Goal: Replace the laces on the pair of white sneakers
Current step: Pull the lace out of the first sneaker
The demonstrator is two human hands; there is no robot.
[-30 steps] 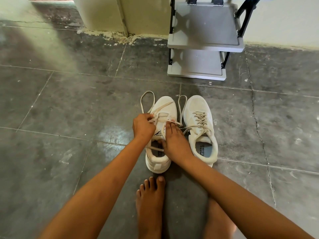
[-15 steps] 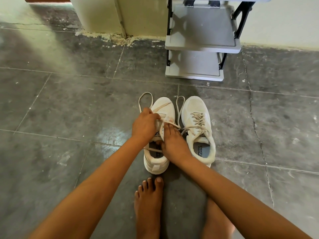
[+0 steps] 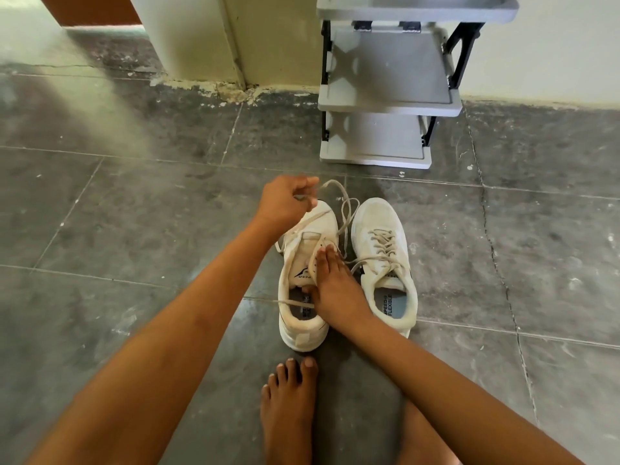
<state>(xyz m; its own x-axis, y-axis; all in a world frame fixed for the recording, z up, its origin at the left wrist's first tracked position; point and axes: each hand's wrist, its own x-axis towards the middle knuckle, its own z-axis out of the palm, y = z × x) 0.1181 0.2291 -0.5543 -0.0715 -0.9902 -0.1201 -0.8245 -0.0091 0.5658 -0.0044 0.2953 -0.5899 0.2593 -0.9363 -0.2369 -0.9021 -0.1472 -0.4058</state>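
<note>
Two white sneakers stand side by side on the floor, toes away from me. The left sneaker is partly unlaced, and its beige lace runs loose over the toe. My left hand pinches that lace above the toe and holds it pulled up and away. My right hand rests on the left sneaker's tongue and collar, fingers fairly straight, thumb at the opening. The right sneaker is still fully laced, with loose lace ends trailing toward the left one.
A grey plastic shoe rack with black posts stands against the wall behind the sneakers. My bare foot lies just in front of the left sneaker's heel. Dark grey floor tiles surround everything.
My left hand has lifted from the left sneaker's eyelets up past its toe, drawing the lace out with it. My right hand has stayed on the tongue.
</note>
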